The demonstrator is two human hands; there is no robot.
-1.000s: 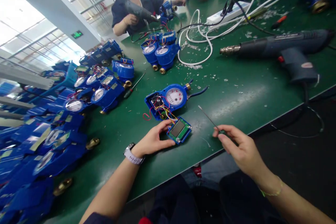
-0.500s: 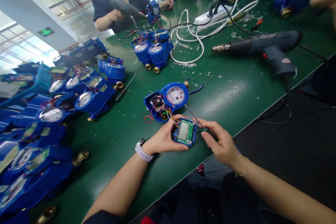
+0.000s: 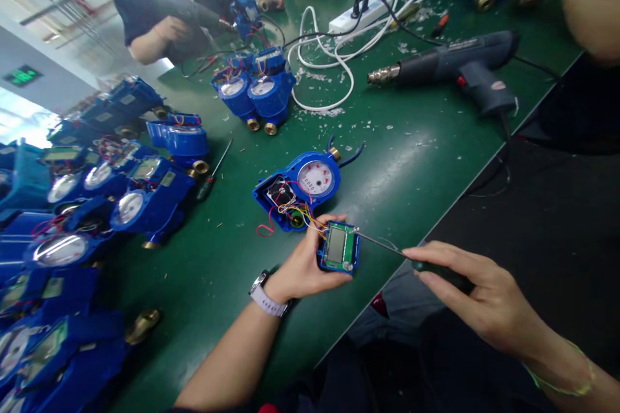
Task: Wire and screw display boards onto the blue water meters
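Note:
My left hand [image 3: 303, 268] is closed around a blue-framed circuit board [image 3: 347, 245] with a grey display, thumb along its lower edge and fingers behind the top. Pinched in my right hand [image 3: 484, 293] is a screwdriver [image 3: 385, 245], its dark handle partly hidden by the fingers. The shaft runs left, and its tip meets the board's upper right corner near a small clear blob. Thin coloured wires [image 3: 314, 222] link the board to an opened blue water meter [image 3: 285, 171] with a round white dial, lying just behind it on the green table.
A heat gun [image 3: 460, 68] rests at the right, with a white power strip [image 3: 361, 13] and looped cable behind. Many blue meters [image 3: 145, 206] crowd the left side, near another screwdriver [image 3: 208, 184]. Two meters [image 3: 266, 93] stand together farther back. Co-workers' hands [image 3: 169, 29] show across the table.
My right hand has moved right, away from the board, showing more of the screwdriver, whose tip now reaches the board's corner. The left hand still holds the board. The view has shifted.

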